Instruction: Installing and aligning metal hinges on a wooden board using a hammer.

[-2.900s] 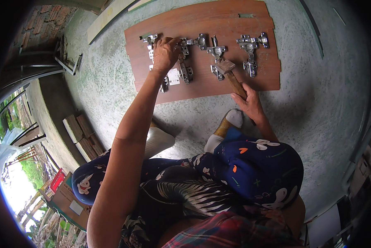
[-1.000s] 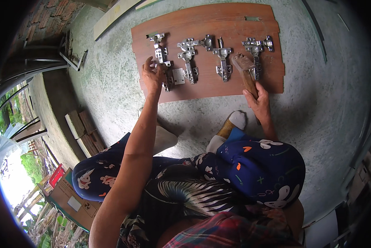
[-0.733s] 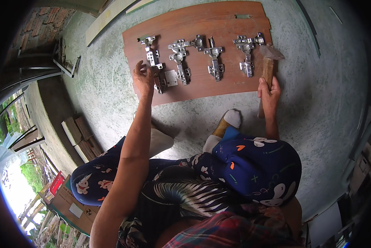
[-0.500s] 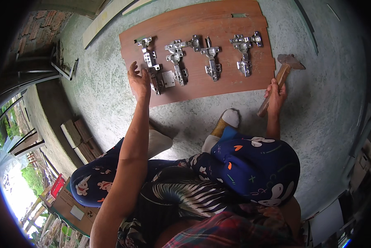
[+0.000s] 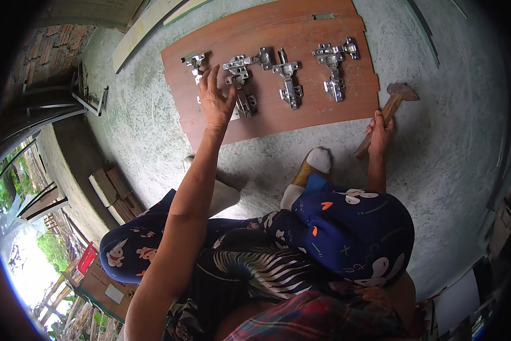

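Note:
A brown wooden board point(image 5: 278, 116) lies on the concrete floor ahead of me with several metal cabinet hinges in a row on it. My left hand point(image 5: 214, 105) is flat and open over the board's left part, fingers spread, beside the second hinge point(image 5: 241, 79) and below the leftmost hinge point(image 5: 195, 60). Two more hinges point(image 5: 288, 79) point(image 5: 333, 68) lie further right. My right hand point(image 5: 379, 131) grips the wooden handle of a hammer point(image 5: 393, 104), whose metal head rests on the floor just off the board's right edge.
I sit with legs in dark patterned trousers; a foot in a yellow and white sock point(image 5: 307, 169) rests near the board's front edge. Pale planks point(image 5: 144, 28) lie at the back left. Small wooden blocks point(image 5: 114, 190) sit on the floor at left.
My right hand carried the hammer off the board to the right and set its head on the floor. My left hand slid from the board's left edge onto it and opened flat.

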A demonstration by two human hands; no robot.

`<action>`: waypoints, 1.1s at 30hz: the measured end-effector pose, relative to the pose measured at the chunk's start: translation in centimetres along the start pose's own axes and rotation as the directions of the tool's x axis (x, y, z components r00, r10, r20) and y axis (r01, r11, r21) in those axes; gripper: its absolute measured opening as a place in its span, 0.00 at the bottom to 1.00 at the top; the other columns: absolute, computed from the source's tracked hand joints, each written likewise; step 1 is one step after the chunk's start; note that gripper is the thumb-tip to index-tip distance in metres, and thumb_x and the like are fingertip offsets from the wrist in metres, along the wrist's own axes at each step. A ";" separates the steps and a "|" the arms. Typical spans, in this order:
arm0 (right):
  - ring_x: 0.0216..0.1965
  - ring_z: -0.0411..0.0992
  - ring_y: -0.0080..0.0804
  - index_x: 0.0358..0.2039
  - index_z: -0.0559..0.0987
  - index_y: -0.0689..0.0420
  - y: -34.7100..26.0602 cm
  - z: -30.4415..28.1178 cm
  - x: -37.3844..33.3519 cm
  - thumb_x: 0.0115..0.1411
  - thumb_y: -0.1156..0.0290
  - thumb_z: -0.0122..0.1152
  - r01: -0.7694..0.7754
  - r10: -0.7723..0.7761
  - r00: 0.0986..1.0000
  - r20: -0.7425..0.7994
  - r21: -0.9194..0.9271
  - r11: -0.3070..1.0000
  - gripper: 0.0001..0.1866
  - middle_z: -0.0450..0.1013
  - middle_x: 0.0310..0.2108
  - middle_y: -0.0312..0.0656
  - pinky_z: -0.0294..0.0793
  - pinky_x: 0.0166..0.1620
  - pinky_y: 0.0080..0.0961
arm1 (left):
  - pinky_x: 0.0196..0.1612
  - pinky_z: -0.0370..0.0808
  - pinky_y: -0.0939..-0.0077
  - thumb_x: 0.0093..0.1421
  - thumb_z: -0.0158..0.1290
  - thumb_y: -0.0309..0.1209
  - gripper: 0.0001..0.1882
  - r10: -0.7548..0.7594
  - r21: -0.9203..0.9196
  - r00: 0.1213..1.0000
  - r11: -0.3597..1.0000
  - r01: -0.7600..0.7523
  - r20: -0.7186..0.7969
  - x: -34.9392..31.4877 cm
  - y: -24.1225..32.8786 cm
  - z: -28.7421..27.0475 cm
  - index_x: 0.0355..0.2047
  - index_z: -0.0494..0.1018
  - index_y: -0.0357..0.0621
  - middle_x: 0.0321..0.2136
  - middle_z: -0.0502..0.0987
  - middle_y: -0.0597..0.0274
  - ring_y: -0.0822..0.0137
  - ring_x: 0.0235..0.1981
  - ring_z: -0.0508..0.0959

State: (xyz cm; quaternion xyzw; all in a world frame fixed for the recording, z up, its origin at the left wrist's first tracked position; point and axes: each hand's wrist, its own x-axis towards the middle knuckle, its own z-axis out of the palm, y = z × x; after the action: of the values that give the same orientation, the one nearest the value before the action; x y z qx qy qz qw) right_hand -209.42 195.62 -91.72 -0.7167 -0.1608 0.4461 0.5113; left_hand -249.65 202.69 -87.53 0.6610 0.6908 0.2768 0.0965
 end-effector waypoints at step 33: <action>0.12 0.61 0.18 0.30 0.69 0.55 0.3 0.1 0.2 0.62 0.67 0.59 0.017 -0.017 1.000 0.013 -0.001 1.000 0.09 0.64 0.16 0.31 0.62 0.16 0.18 | 0.55 0.64 0.55 0.44 0.64 0.37 0.34 0.032 0.155 0.989 0.986 -0.055 0.147 1.8 0.4 2.5 0.54 0.69 0.52 0.50 0.70 0.52 0.50 0.53 0.68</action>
State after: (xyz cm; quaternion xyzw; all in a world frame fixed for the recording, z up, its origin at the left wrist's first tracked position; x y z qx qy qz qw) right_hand -209.45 195.64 -92.10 -0.7125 -0.1706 0.4463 0.5138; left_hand -248.26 205.04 -88.95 0.6998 0.6872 0.1745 0.0870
